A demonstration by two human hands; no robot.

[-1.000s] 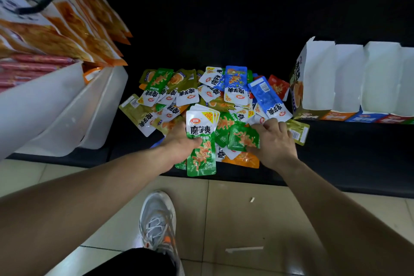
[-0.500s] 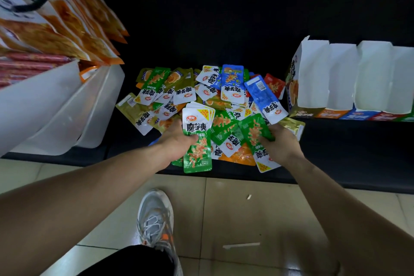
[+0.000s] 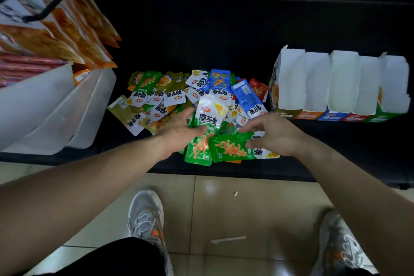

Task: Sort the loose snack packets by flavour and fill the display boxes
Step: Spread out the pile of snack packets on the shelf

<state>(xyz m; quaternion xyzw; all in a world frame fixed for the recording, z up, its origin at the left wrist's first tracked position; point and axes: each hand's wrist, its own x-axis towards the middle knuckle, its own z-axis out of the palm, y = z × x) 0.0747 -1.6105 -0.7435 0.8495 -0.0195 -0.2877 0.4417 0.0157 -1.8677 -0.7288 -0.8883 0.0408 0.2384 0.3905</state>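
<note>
While the left hand [image 3: 179, 132] grips a stack of green packets [image 3: 207, 123] upright, thumb on the far side and fingers curled across the front one, the right hand [image 3: 276, 135] pinches a single green packet [image 3: 230, 147] by its white end, holding it sideways. That single packet touches the lower part of the stack, overlapping it just beside the left fingers. Both hands hang over the near edge of a dark shelf [image 3: 224, 36]

Beyond the two hands, a pile of loose packets [image 3: 170, 94] lies spread on the shelf: green, olive, blue, red and orange ones, overlapping at all angles. A blue packet [image 3: 246, 98] lies face down just past the right hand's fingertips

Further out to the right of the right hand, a row of display boxes [image 3: 336, 83] stands on the shelf with white inner walls showing; from this angle I cannot tell what is inside them

Out to the left of the left hand are white bins [image 3: 56, 107], with orange bags [image 3: 74, 36] hanging above them

Below both forearms, two grey shoes [image 3: 145, 213] stand on a tiled floor [image 3: 224, 204]
</note>
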